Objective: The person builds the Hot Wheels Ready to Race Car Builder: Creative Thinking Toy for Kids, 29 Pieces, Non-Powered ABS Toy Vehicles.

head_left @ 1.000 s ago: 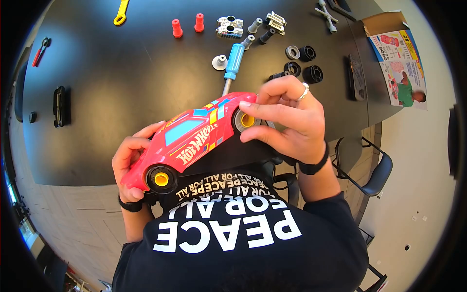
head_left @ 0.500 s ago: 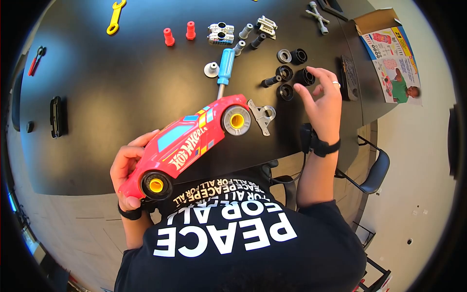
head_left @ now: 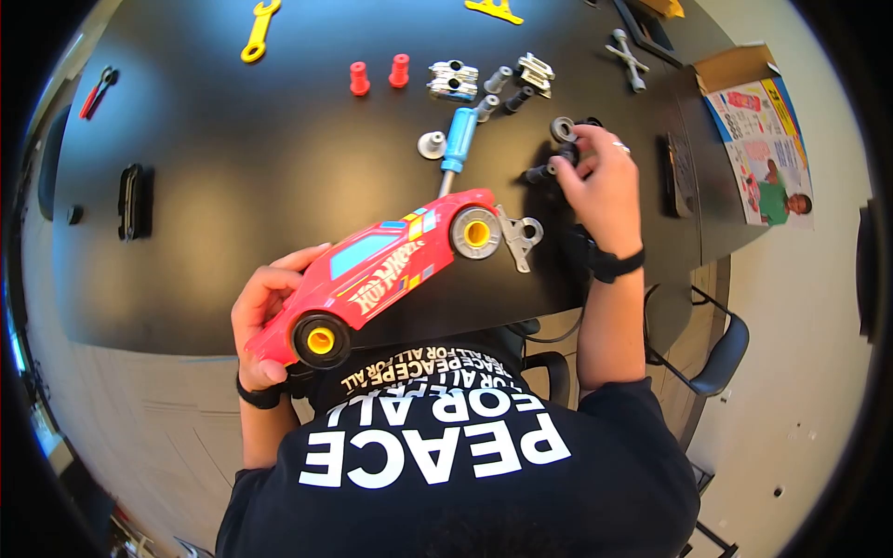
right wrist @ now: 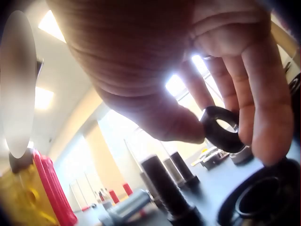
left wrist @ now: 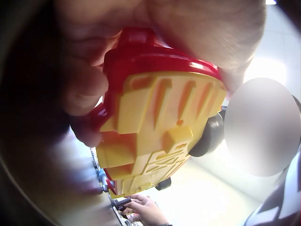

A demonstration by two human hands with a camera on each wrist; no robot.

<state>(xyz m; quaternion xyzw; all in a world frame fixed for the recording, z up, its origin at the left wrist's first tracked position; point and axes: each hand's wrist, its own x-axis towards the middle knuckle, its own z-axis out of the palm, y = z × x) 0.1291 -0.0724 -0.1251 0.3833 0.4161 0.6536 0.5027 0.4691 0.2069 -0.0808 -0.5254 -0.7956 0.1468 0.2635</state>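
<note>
The left hand (head_left: 274, 302) grips the rear of a red toy car (head_left: 372, 265), tilted above the table edge. Its near side shows a black wheel (head_left: 321, 340) and a grey wheel (head_left: 475, 233), both with yellow hubs. In the left wrist view the car's yellow underside (left wrist: 164, 122) faces the camera. Over the black wheel parts at the right is the right hand (head_left: 603, 191). The right wrist view shows its thumb and fingers pinching a black ring (right wrist: 222, 129). Beneath them lie a larger black wheel part (right wrist: 258, 197) and an upright black peg (right wrist: 164, 188).
On the black table (head_left: 233, 167) lie a blue screwdriver (head_left: 459, 139), red pegs (head_left: 399, 71), a chrome engine piece (head_left: 453, 81), a grey bracket (head_left: 521, 238), a yellow wrench (head_left: 259, 32) and a cross wrench (head_left: 627, 61). An open box (head_left: 753, 130) is at the right.
The right hand has left the car's grey wheel, moved right to the black wheel parts and now pinches a ring. The left hand still holds the car.
</note>
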